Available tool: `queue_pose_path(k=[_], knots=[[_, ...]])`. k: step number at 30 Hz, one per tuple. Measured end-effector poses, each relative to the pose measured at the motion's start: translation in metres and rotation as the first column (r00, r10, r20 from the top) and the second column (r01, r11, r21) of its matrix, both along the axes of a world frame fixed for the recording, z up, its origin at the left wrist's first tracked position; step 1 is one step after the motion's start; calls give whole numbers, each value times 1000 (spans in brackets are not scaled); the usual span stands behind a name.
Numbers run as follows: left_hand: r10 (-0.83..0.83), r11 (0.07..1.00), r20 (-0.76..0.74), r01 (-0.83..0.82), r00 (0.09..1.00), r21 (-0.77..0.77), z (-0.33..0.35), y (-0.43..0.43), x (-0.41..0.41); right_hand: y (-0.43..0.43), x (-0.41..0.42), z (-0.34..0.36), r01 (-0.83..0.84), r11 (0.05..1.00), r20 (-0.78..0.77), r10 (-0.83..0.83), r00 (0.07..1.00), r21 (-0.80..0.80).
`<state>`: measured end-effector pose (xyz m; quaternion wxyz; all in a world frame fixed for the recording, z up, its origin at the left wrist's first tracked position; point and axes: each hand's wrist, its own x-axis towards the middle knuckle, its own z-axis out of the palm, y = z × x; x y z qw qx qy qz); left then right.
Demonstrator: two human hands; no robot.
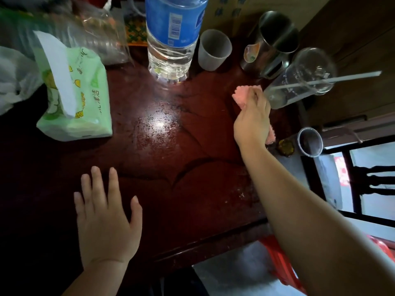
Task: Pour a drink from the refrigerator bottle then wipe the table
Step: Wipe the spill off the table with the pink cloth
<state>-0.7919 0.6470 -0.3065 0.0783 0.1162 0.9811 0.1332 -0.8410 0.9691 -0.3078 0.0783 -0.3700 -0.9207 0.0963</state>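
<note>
My right hand (252, 120) grips a pink cloth (241, 96) and presses it on the dark red wooden table (162, 146) near its far right side. Pink fabric also sticks out below the hand. My left hand (104, 218) rests flat on the table near the front edge, fingers spread, holding nothing. A large clear water bottle (171, 39) with a blue label stands at the back centre. A frosted plastic cup (213, 50) stands just right of the bottle.
A green tissue pack (79, 99) lies at the left with plastic bags (12, 77) behind it. A steel mug (271, 43), a tall glass with a straw (299, 80) and a small cup (310, 144) crowd the right edge. A red stool (280, 261) stands below.
</note>
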Motion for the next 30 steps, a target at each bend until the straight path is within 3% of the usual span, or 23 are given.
queue_pose_path(k=[5,11,17,19,21,25,28,30], knots=[[12,999,-16,-12,1000,40,-3,0,2,-41,53,-3,136,990,-1,-136,991,-32],[11,999,-19,-10,1000,46,-5,-1,2,-104,120,-1,118,991,2,-118,993,-59],[5,999,-3,-5,1000,53,-2,-2,4,-93,45,3,272,960,0,-272,962,-72],[1,1000,0,-1,1000,30,-5,-3,4,-105,9,3,130,987,-5,-131,991,-99],[-2,999,-6,2,1000,33,-6,-4,2,-130,-9,1,-122,985,-34,118,992,-123],[-15,995,28,12,1000,98,-3,-8,4,-168,17,9,-532,832,-15,536,844,-158],[-51,985,59,40,997,167,3,-13,2,-168,49,17,-654,739,72,670,739,-159],[-61,971,77,42,995,235,8,-17,-1,-165,65,25,-672,734,111,679,726,-97]])
